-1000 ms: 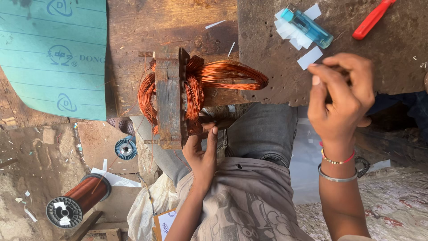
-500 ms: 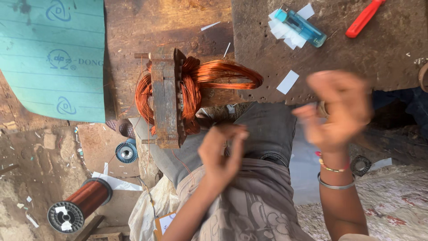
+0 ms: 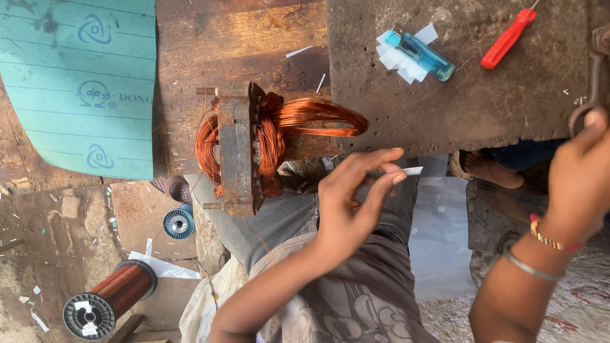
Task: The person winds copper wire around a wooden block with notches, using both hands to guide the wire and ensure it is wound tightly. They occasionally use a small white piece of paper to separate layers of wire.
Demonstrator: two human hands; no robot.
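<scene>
Pinching a small white paper strip (image 3: 406,171) between left hand (image 3: 352,203) fingertips, long axis running sideways, tip pointing away from the rusty iron stator wound with copper wire (image 3: 254,143) just beyond, at the tabletop (image 3: 241,38) edge. Gripping a metal tool loop (image 3: 581,117) in the right hand (image 3: 581,178), well apart.

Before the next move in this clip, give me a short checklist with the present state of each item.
1. Left hand holds the white paper strip: ok, pinched at the fingertips.
2. Right hand free: not ok, a finger rests on the metal tool ring at the bench edge.
3. Motor stator steady: ok, it sits upright on the wooden bench, both hands apart from it.
4. Copper windings seated in the slots: cannot tell, a loop bulges sideways.
5. Spare paper strips on hand: ok, under the blue lighter.
</scene>
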